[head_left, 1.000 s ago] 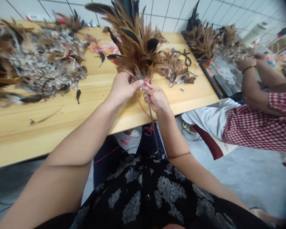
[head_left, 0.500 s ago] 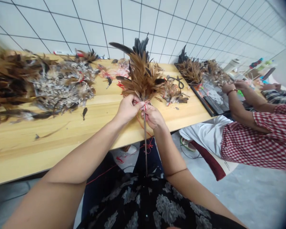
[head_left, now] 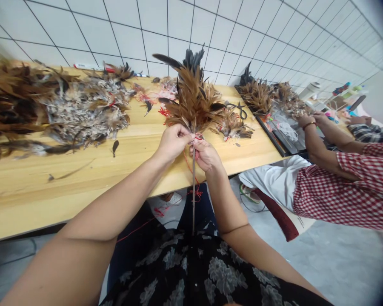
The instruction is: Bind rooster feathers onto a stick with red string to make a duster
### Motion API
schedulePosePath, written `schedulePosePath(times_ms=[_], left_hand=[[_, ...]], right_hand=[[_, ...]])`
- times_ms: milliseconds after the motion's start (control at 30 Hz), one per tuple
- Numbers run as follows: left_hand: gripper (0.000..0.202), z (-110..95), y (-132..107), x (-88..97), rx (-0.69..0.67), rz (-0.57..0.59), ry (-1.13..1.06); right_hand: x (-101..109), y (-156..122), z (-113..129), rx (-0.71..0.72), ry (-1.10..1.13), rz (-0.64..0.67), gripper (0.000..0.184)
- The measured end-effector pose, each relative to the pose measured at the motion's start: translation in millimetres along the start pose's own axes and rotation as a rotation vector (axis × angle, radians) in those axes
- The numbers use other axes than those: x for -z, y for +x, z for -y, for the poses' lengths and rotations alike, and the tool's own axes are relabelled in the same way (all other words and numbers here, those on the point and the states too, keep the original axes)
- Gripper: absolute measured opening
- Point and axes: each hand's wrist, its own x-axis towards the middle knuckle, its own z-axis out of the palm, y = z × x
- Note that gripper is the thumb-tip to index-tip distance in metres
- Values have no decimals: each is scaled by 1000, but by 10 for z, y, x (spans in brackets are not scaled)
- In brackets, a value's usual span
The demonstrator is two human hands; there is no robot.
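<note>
Long wooden table (head_left: 92,170); heaped feathers (head_left: 60,110), small feather bundle (head_left: 234,125), black scissors (head_left: 239,109), red thread scraps (head_left: 161,111)

Brown, black, red

My feather bundle (head_left: 193,100) is rust-brown tipped black, bound with red thread (head_left: 198,137); my dress (head_left: 191,272) is black with grey flowers; the table (head_left: 92,163) is pale yellow wood.

The scene is viewed from a single head-worn camera, aimed forward and down along the wearer's forearms. The wooden table (head_left: 83,178) is seen close below, with the tiled wall (head_left: 242,34) behind it
</note>
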Motion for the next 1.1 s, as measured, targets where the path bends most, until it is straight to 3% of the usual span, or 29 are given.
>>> schedulePosePath(times_ms=[233,433,600,700,800,933,1033,1100], left_hand=[[25,-73,-57,-46,19,70,-78],[26,-17,24,77,-15,177,-134],[51,40,-31,85,201,470,-326],[68,26,-91,60,366,571,-325],[60,-2,-93,80,453,630,-255],[28,-14,-49,113,249,600,-115],[27,9,-65,63,114,557,-71],[28,31,-99,9,135,566,-114]], right_hand=[[1,-5,-18,21,30,6,32],[-36,-69,117,1,103,43,43],[29,-79,252,72,40,13,41],[97,-98,336,75,-25,-21,37],[165,-127,444,147,-73,-76,29],[233,-145,549,224,-139,-131,26],[257,-127,537,242,-159,-115,23],[262,-108,498,244,-174,-96,21]])
